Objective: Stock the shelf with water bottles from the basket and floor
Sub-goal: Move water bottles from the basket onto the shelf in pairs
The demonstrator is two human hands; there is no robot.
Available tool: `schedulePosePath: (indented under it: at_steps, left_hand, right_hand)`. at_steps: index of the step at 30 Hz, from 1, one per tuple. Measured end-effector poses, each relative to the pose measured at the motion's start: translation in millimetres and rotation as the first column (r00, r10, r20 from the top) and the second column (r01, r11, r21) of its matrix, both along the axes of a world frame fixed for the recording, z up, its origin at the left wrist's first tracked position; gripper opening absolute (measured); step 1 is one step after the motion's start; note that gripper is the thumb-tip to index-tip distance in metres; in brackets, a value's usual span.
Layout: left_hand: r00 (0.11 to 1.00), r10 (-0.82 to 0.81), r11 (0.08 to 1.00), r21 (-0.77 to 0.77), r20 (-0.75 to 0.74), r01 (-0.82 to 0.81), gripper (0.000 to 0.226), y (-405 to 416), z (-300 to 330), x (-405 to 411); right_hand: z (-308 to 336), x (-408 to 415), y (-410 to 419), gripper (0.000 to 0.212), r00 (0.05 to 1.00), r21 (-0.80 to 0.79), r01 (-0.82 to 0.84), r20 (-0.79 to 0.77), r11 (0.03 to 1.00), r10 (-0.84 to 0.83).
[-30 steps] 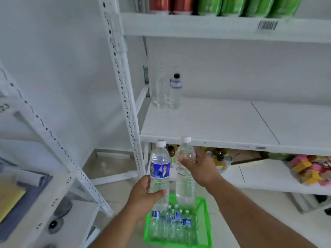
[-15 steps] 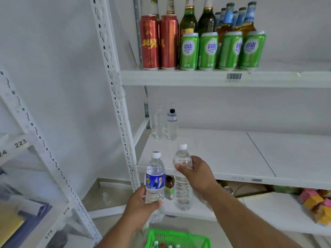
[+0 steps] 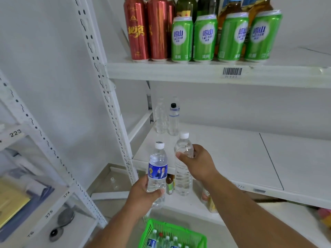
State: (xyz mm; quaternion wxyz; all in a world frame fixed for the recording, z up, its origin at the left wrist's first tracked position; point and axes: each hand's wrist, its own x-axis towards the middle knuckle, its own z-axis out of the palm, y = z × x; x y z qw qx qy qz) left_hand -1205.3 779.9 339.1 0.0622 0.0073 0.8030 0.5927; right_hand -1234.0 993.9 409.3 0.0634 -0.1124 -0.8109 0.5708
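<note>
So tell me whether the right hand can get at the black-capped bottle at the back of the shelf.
Probably not yet: the right hand grips a clear label-free bottle. The shelf before the black-capped bottle lies bare.

Two water bottles (image 3: 166, 118) are stood at the back left corner of the middle shelf (image 3: 232, 158). Cans (image 3: 204, 36) are lined up above it; a basket (image 3: 172, 235) is set below, before it.
</note>
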Motion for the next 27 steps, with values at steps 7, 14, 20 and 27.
schedulePosePath:
  at_steps: [7, 14, 20, 27]
  left_hand:
    - [1.000, 0.017, 0.999, -0.035, -0.005, -0.017, 0.034, 6, 3, -38]
    - [1.000, -0.013, 0.998, -0.059, -0.003, 0.013, 0.037, -4, -2, -99]
    - [0.999, -0.054, 0.997, -0.049, 0.009, 0.054, 0.037, -14, -5, -159]
    - [0.997, -0.080, 0.997, -0.012, 0.013, 0.080, 0.039, -10, -14, -222]
  right_hand:
    - [3, -35, 1, 0.037, 1.000, -0.016, -0.005, -0.010, 1.000, 0.005]
    - [8, -80, -7, 0.045, 1.000, 0.012, 0.022, 0.010, 1.000, -0.022]
    - [5, -122, -20, 0.045, 0.995, 0.028, 0.090, 0.029, 0.996, -0.091]
    - [-8, -177, -22, 0.047, 0.991, 0.116, 0.123, 0.045, 0.986, -0.128]
